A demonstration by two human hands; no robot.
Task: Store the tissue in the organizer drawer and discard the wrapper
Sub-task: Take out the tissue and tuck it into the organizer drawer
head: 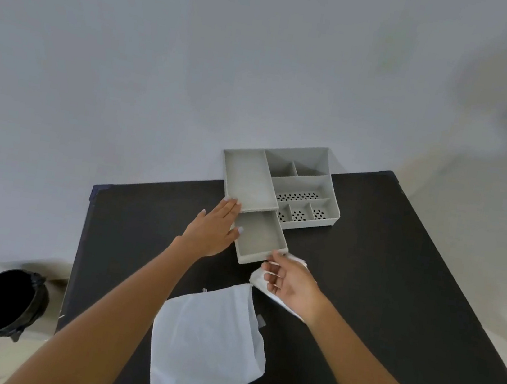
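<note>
White tissue (265, 286) lies crumpled on the black table (396, 277) just before the organizer's pulled-out, empty drawer (260, 236), apparently ready to go in, under the half-open right hand (289, 283) that touches it, while the flat, open left hand (213, 228) steadies the organizer (298, 185), wrapper (209, 335) nearer.

The left hand (212, 230) lies flat against the left side of the pulled-out drawer (260, 240) of the grey organizer (305, 186), fingers spread. Just right of it, the right hand (289, 283) touches the drawer's front corner, over a crumpled tissue (260, 282). Nearer than both hands, a flat white wrapper (208, 338) lies on the black table (396, 277). A black bin (3, 303) stands far left of the left forearm.
</note>
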